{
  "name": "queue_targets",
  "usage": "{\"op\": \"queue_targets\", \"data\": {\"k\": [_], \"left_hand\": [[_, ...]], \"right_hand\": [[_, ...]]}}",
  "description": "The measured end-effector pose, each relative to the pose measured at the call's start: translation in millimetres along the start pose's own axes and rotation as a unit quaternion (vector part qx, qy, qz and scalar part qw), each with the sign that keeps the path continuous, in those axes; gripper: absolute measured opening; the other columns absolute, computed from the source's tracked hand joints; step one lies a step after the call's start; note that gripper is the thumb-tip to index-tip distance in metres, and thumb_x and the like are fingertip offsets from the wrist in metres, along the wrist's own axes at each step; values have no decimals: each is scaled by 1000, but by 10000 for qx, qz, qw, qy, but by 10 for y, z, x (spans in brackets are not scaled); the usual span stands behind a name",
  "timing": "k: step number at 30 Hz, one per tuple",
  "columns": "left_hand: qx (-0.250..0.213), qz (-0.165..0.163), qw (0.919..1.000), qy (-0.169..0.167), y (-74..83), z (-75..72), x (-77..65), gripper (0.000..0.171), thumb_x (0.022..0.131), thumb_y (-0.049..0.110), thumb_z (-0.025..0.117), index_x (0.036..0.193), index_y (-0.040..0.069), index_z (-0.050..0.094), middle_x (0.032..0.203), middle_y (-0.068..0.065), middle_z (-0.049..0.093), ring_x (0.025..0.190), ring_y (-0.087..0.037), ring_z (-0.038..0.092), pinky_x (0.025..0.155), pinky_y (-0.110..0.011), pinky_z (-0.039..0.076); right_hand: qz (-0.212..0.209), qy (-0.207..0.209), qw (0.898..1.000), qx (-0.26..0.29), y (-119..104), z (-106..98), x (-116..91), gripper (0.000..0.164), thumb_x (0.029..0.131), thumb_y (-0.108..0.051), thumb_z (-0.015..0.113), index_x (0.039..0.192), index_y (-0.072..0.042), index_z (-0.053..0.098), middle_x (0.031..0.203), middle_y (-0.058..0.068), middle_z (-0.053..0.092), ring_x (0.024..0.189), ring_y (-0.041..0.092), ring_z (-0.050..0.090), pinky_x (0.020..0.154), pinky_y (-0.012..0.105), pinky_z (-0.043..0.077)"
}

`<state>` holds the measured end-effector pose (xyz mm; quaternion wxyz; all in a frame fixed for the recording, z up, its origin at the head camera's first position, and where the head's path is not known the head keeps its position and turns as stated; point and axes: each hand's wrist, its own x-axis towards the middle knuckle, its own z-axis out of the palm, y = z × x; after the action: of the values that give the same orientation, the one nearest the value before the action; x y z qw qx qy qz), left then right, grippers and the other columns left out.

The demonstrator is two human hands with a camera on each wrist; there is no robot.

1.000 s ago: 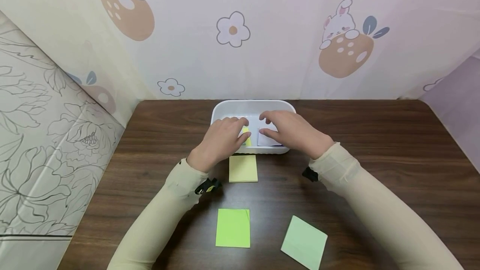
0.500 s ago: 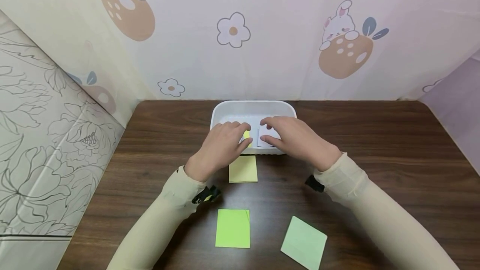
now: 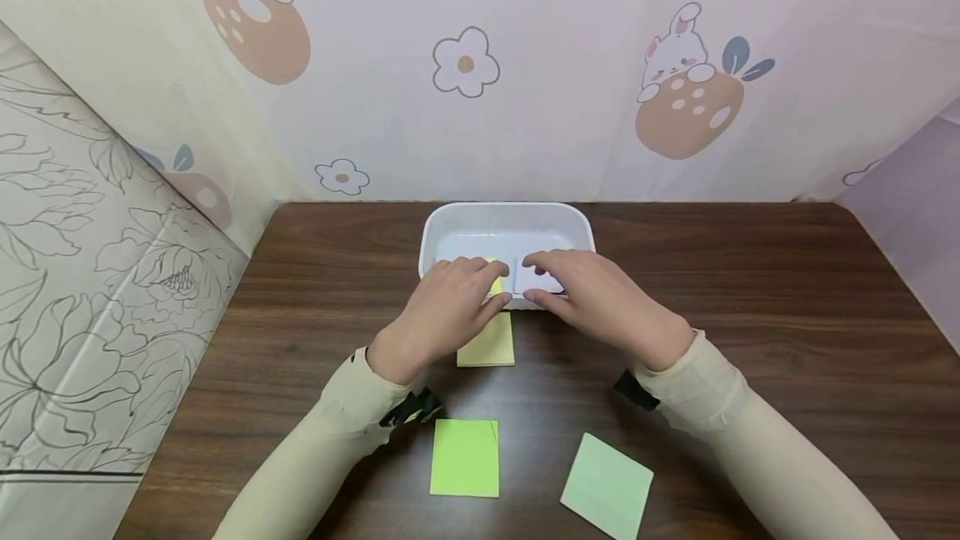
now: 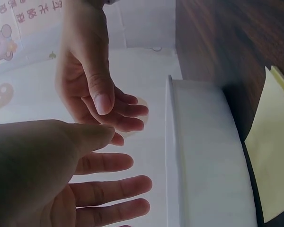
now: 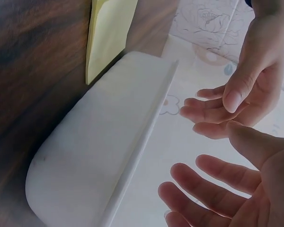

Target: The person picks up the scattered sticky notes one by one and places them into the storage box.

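My left hand (image 3: 442, 311) and right hand (image 3: 607, 298) hover over the near edge of a white plastic tray (image 3: 506, 208). Both have loosely bent fingers with nothing between them, as the left wrist and right wrist views confirm. Inside the tray lie a bright yellow sticky note pad (image 3: 496, 284), partly hidden by the left hand, and a whitish pad (image 3: 531, 282) near the right fingertips. A pale yellow sticky note pad (image 3: 491, 347) sits on the table just in front of the tray, its corner covered by the left hand.
Closer to me on the dark wooden table (image 3: 750, 273) lie a lime green sticky note pad (image 3: 465, 458) and a pale green pad (image 3: 607, 486), turned at an angle. A patterned wall covering (image 3: 555, 107) rises right behind the tray.
Both hands have drawn back a little toward me, from over the tray to its near rim. The tray and the pads have stayed in place.
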<state>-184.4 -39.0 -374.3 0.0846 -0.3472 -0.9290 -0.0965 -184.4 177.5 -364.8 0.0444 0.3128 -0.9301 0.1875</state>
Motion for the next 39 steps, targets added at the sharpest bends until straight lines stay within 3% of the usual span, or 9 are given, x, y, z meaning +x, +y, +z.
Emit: {"op": "queue_targets", "data": {"k": [8,16,25,39], "left_hand": [[-79,107,9997,190,45,17,-53,32,94,34,50,115,13,63,97,1,65,87,-17,61,74,-35,46],[-169,80,9998,49,82,65,-113,34,94,36,51,118,14,62,102,2,66,92,-15,61,77,-34,47],[-398,163,9987,274,110,91,-159,32,94,35,53,116,15,62,101,3,66,91,-14,61,77,-33,47],[-482,65,9987,164,120,171,-210,32,94,35,51,115,14,63,101,1,67,92,-16,61,81,-35,46]], "right_hand": [[-13,98,9999,140,-60,52,-108,40,88,-34,62,119,-9,61,108,1,66,94,15,61,80,35,49],[-5,151,9997,210,-120,101,-182,39,87,-35,62,117,-8,62,108,2,66,96,15,60,83,36,48],[-115,286,9993,219,-140,195,-286,36,87,-33,63,115,-9,63,106,-1,66,98,13,60,85,35,47],[35,157,9996,252,-129,295,-391,39,88,-37,62,118,-12,63,112,-2,65,103,13,59,86,36,47]]}}
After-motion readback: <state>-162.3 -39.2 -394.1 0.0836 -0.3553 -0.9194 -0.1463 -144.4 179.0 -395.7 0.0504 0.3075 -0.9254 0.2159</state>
